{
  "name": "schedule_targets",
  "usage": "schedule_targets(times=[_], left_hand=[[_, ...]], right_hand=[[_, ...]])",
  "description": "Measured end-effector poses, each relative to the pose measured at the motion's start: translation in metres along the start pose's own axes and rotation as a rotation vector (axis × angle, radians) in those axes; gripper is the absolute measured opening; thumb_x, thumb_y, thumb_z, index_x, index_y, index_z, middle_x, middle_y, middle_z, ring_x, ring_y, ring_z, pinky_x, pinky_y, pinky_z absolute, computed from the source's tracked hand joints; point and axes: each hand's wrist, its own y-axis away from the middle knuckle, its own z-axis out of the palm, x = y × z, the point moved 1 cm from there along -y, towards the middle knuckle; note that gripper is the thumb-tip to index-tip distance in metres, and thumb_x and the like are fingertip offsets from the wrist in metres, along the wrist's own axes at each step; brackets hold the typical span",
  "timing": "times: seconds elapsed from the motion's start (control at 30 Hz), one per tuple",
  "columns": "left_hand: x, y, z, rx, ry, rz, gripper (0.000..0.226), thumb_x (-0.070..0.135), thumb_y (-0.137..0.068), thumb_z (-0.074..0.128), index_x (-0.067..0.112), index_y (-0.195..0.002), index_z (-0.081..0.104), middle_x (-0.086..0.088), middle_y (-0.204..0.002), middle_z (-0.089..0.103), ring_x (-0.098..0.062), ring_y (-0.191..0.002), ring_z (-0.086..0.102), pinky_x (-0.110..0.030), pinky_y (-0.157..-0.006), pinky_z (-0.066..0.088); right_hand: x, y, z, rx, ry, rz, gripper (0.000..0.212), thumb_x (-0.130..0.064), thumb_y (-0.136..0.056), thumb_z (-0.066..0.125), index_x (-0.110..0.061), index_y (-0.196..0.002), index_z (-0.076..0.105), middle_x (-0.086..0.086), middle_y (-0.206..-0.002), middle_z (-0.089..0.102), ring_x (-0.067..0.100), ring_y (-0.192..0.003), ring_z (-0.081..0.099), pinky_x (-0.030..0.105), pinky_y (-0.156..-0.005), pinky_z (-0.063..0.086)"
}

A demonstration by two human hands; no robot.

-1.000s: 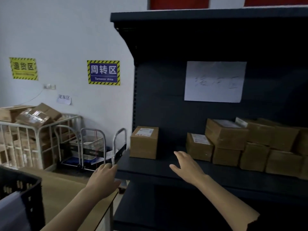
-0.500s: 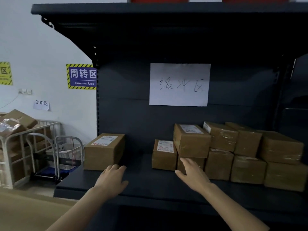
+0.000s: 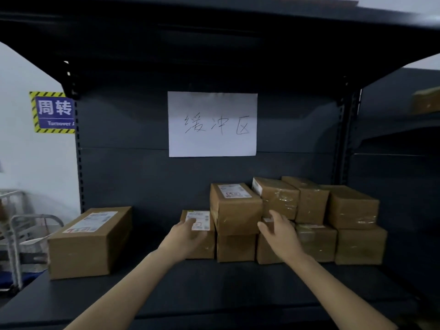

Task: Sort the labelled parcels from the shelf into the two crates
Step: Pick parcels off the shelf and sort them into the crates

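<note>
Brown cardboard parcels sit on a dark shelf board [image 3: 214, 289]. One large labelled parcel [image 3: 92, 241] lies apart on the left. A two-layer stack fills the right half, topped at its left end by a labelled parcel [image 3: 234, 208]. A small labelled parcel [image 3: 202, 231] stands left of that stack. My left hand [image 3: 184, 236] rests on the small parcel's front and top, fingers on its white label. My right hand [image 3: 277, 231] is spread in front of the stack, right of the top labelled parcel, fingers apart and holding nothing. No crate is in view.
A white paper sign [image 3: 212, 124] hangs on the shelf's back panel. An upper shelf [image 3: 214, 27] overhangs the parcels. Metal trolley frames [image 3: 21, 236] stand on the floor at left. A blue wall sign [image 3: 54, 112] is behind them. Another shelf unit [image 3: 402, 144] adjoins at right.
The view has swung right and closer to the shelf. Both hands have reached forward: the left onto the small labelled parcel, the right up to the stack.
</note>
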Motion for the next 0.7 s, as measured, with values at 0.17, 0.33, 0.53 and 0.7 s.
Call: schedule_targets(times=[0.17, 0.33, 0.53, 0.7], left_hand=[[0.026, -0.04, 0.007, -0.075, 0.294, -0.082, 0.066, 0.05, -0.095, 0.033, 0.01, -0.146, 0.023, -0.011, -0.147, 0.039, -0.025, -0.134, 0.037, -0.033, -0.106, 0.032], [0.03, -0.059, 0.014, -0.147, 0.596, -0.253, 0.073, 0.061, -0.091, 0.028, 0.009, -0.143, 0.033, -0.011, -0.147, 0.038, -0.027, -0.134, 0.037, -0.039, -0.113, 0.027], [0.024, -0.054, 0.021, -0.25, 0.968, -0.309, 0.072, 0.06, -0.087, 0.04, 0.013, -0.142, 0.034, -0.011, -0.142, 0.044, -0.029, -0.13, 0.042, -0.039, -0.11, 0.03], [-0.003, -0.044, 0.012, -0.107, 1.078, -0.267, 0.072, 0.069, -0.078, 0.048, 0.025, -0.134, 0.04, -0.004, -0.131, 0.05, -0.025, -0.117, 0.051, -0.047, -0.105, 0.04]], right_hand=[[-0.011, -0.025, -0.002, -0.04, -0.108, 0.069, 0.06, -0.041, -0.095, 0.047, -0.009, -0.144, 0.031, 0.009, -0.145, 0.04, 0.02, -0.13, 0.042, 0.028, -0.104, 0.033], [-0.023, -0.032, 0.01, -0.099, -0.282, 0.159, 0.059, -0.044, -0.095, 0.044, -0.012, -0.144, 0.033, 0.005, -0.145, 0.042, 0.021, -0.134, 0.038, 0.03, -0.106, 0.031], [-0.03, -0.027, 0.021, -0.021, -0.454, 0.188, 0.042, -0.047, -0.092, 0.049, -0.015, -0.118, 0.052, -0.002, -0.113, 0.059, 0.011, -0.102, 0.055, 0.028, -0.087, 0.044], [-0.048, -0.007, 0.029, -0.01, -0.518, 0.123, 0.027, -0.043, -0.092, 0.048, -0.016, -0.098, 0.048, -0.005, -0.097, 0.058, 0.004, -0.088, 0.056, 0.026, -0.075, 0.051]])
